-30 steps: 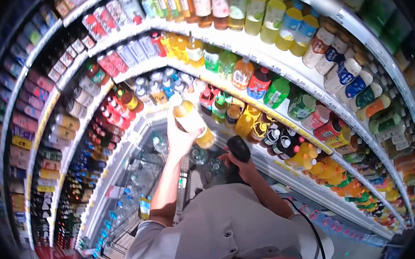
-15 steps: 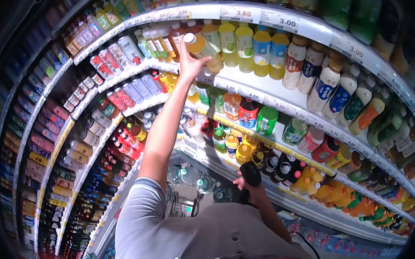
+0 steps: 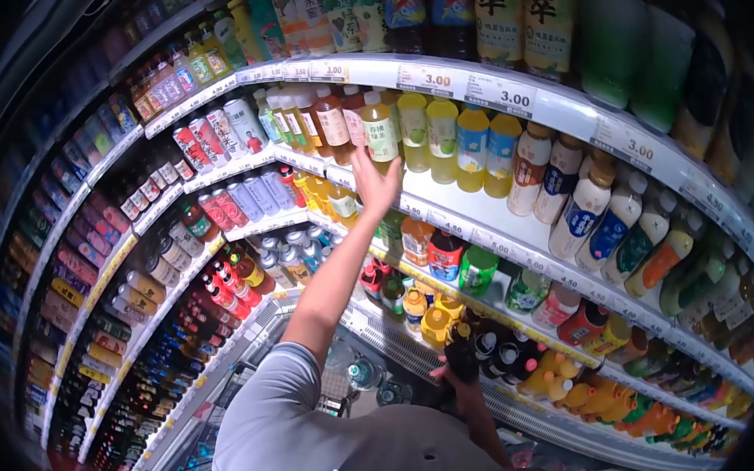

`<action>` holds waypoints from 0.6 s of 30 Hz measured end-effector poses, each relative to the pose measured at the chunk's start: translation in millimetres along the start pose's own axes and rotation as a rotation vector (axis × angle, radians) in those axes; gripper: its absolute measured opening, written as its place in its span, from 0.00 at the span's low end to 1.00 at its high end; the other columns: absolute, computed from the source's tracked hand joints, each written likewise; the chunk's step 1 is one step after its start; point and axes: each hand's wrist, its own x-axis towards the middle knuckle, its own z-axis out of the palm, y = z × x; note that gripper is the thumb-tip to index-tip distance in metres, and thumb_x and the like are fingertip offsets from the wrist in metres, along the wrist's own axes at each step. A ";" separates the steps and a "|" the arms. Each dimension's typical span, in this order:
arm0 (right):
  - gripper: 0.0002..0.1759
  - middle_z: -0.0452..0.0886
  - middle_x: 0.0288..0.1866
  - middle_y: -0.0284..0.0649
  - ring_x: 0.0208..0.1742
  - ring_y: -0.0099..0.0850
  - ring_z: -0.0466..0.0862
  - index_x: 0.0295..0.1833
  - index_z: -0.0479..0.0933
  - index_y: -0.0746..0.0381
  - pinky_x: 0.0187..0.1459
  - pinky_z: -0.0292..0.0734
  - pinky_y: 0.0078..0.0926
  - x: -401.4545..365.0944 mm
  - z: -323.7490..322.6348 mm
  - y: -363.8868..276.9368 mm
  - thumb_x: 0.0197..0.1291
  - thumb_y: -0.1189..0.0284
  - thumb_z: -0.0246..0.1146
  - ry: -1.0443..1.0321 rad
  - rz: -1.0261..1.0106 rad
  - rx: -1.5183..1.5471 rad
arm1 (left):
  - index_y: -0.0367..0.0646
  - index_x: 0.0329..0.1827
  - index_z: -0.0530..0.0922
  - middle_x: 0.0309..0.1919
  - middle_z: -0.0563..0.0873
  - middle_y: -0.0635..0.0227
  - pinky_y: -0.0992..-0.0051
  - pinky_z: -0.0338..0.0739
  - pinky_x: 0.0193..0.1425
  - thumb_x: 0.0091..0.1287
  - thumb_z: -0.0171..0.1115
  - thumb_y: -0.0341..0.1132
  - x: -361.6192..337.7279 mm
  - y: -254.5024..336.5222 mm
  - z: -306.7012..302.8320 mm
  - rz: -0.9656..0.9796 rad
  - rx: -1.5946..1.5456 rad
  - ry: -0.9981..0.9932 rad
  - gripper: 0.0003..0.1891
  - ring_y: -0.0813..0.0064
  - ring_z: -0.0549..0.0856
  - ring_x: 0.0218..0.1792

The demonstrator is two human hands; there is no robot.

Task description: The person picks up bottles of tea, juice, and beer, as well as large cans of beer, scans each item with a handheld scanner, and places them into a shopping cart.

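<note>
My left hand (image 3: pixel 379 182) is stretched out to the drinks shelf, its thumb and fingers on either side of the lower part of a juice-type drink bottle (image 3: pixel 380 133). This bottle has a white cap and a pale green label, and it stands upright at the front of its row. Beside it on the left are bottles of amber drink (image 3: pixel 331 124); to its right come yellow-green bottles (image 3: pixel 443 142). Low in front of my body, my right hand (image 3: pixel 444 375) is closed around a black handheld device (image 3: pixel 463 358) with a rounded head, its kind unclear.
Curved shelves (image 3: pixel 471 194) with price strips surround me, packed with bottles and cans. An upper shelf edge (image 3: pixel 444 75) runs above my left hand. Below stand large water bottles (image 3: pixel 366 374) and a wire cart or basket (image 3: pixel 205 466) at lower left.
The bottle in my left hand has gone from tilted in front of the shelf to upright in the row, its label now facing me. My view has shifted; the right hand still holds the black device.
</note>
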 end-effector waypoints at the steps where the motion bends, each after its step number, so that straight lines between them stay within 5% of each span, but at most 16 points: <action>1: 0.20 0.88 0.44 0.42 0.40 0.23 0.81 0.64 0.74 0.67 0.47 0.75 0.24 0.1 -1.2 -0.2 0.70 0.73 0.64 0.009 0.013 0.001 | 0.36 0.74 0.63 0.60 0.75 0.45 0.54 0.70 0.65 0.59 0.75 0.39 -11.5 -14.8 8.1 0.029 0.081 -0.002 0.42 0.43 0.75 0.61; 18: 0.23 0.87 0.44 0.41 0.39 0.23 0.82 0.67 0.75 0.66 0.46 0.77 0.24 9.4 2.0 12.3 0.68 0.74 0.66 0.008 0.165 0.040 | 0.25 0.74 0.65 0.57 0.82 0.45 0.56 0.65 0.70 0.65 0.69 0.47 -19.0 -40.1 11.5 0.007 0.112 -0.121 0.42 0.48 0.80 0.59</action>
